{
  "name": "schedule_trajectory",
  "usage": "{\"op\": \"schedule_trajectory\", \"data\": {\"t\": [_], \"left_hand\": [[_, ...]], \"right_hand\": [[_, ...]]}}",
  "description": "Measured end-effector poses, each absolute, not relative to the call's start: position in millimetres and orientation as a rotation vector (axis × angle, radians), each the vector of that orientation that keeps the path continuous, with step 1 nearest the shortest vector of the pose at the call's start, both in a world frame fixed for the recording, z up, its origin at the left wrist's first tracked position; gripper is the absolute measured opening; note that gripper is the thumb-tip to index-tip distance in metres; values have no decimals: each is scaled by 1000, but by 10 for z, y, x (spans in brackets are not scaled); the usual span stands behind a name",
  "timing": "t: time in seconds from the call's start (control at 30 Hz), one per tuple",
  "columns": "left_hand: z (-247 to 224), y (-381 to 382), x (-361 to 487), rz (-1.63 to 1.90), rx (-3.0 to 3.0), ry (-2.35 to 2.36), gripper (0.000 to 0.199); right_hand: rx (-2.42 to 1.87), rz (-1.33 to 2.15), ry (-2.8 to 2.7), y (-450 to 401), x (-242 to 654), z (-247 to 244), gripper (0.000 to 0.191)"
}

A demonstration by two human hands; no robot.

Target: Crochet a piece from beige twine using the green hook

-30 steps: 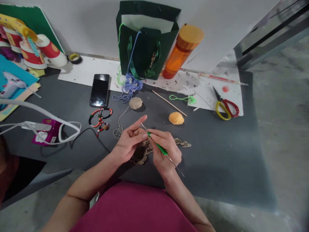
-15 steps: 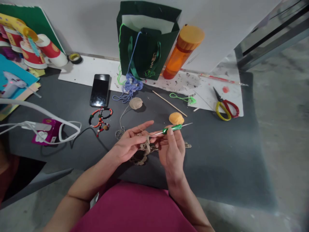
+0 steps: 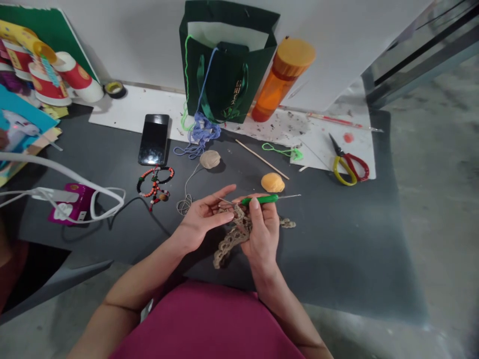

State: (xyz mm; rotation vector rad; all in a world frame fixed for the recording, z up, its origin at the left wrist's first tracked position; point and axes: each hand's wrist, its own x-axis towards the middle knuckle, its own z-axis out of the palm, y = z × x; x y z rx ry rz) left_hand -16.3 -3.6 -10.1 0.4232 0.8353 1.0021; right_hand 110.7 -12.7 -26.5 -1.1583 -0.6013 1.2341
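Note:
My right hand (image 3: 262,224) is closed on the green handle of a crochet hook (image 3: 265,199), whose thin metal tip points left toward my other hand. Thumb and fingers of my left hand (image 3: 202,219) pinch the edge of a beige crocheted piece (image 3: 230,240), which hangs between both hands above the table. Part of the piece shows past the right hand. A ball of beige yarn (image 3: 210,159) lies beyond the left hand, its loose strand coiled on the table. Close behind the hook sits a ball of yellow yarn (image 3: 273,183).
Behind my hands are a phone (image 3: 154,139), a beaded bracelet (image 3: 153,184), tangled blue yarn (image 3: 204,130), a thin stick (image 3: 262,159) and scissors (image 3: 348,167). A green paper bag (image 3: 224,70) and an orange bottle (image 3: 279,85) stand at the wall. White cables (image 3: 93,184) lie at left.
The hook has shifted slightly left, its tip closer to my left fingers. My right hand has moved left, and the crocheted piece has turned so more of it hangs toward me.

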Motion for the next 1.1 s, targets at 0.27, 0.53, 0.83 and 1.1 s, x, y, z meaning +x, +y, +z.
{"op": "schedule_trajectory", "data": {"t": [0.27, 0.53, 0.83, 1.1], "left_hand": [[-106, -36, -184, 972, 396, 772, 50], [-105, -39, -176, 957, 375, 753, 57], [-125, -72, -143, 962, 390, 802, 67], [-113, -109, -109, 953, 421, 854, 76]], "right_hand": [[-1174, 1205, -737, -113, 1178, -251, 23], [-1137, 1238, -691, -110, 1163, -261, 27], [-1123, 1214, -773, -122, 1120, -293, 24], [-1210, 1067, -902, -154, 1112, -307, 20]]}}
